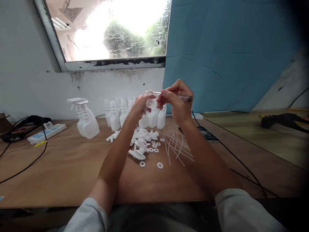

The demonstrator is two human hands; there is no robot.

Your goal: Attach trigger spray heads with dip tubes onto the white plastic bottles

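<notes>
Raised above the table, my left hand is closed on a white trigger spray head, partly hidden by the fingers. My right hand grips a screwdriver by its handle. Its thin metal shaft points left and meets the upper part of the spray head; exact contact of the tip cannot be made out. Below the hands lies a pile of white spray heads. Beside it are several white ring washers and loose thin white tubes.
Several white bottles stand behind the hands near the wall. Two bottles with spray heads stand to the left. Further left are a power strip and black cables. A phone and cable lie right.
</notes>
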